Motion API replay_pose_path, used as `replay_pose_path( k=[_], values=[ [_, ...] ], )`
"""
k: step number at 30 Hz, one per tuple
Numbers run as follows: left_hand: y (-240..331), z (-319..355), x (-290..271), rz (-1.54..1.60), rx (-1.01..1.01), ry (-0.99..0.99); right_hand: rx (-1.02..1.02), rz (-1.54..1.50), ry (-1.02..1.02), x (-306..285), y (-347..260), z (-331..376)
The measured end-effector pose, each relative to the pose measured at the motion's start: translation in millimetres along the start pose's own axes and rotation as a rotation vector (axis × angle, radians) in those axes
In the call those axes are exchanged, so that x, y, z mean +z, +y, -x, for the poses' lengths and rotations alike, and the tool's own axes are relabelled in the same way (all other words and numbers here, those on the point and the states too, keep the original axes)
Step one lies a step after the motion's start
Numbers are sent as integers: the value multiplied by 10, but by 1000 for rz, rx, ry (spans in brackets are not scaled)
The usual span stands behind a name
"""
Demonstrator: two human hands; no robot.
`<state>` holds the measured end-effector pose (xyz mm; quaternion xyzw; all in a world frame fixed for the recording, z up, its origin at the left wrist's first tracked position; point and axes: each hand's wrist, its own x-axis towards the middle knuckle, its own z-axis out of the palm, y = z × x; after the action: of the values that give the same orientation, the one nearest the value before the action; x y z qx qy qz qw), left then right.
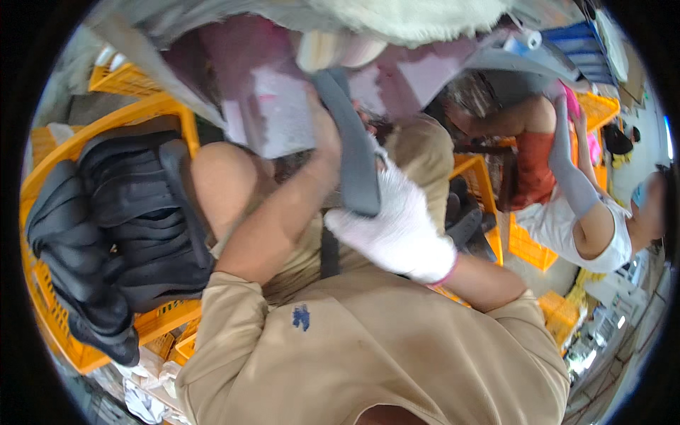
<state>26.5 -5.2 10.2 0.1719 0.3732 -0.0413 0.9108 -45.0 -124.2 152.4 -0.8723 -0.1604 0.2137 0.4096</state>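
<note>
A long dark grey piece shaped like a shoe sole (354, 156) stands tilted between my hands. Its far end meets a pale, rounded machine part (338, 51), possibly a wheel; blur hides the exact contact. My left hand (324, 131) is bare and closed along the sole's left edge near its upper half, with the fingers partly hidden. My right hand (404, 223), in a white knit glove, grips the sole's lower half from behind and the right side. On the left, a yellow crate (106, 131) holds stacked black soles (134, 219).
Pinkish-white dusty sheeting (265, 106) hangs around the machine part. Another yellow crate (478, 177) with dark pieces stands beside my right knee. At the right sits a co-worker (567, 219) in a white top and grey sleeve. More yellow crates (559, 315) stand behind.
</note>
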Motion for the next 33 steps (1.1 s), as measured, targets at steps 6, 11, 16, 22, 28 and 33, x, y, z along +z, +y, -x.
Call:
replay_pose_path(
  k=[6, 11, 16, 22, 28, 33],
  values=[
    [276, -366, -102, -21, 44, -160, -467, 70, 366, 349, 678, -516],
    [46, -376, -382, -35, 90, -165, -218, -198, 130, 176, 326, -969],
    [-41, -524, -547, 157, 60, -362, -297, 488, 39, -83, -14, -161],
    [-11, -392, -266, 2, 54, -118, -222, 392, -171, -170, -54, -364],
    [538, 1068, -989, -1161, 970, -198, 125, 259, 261, -743, 1788, 1460],
    [1347, 1282, -2695, -1499, 865, 1021, 733, 1017, -65, -926, 2689, 2265]
  ],
)
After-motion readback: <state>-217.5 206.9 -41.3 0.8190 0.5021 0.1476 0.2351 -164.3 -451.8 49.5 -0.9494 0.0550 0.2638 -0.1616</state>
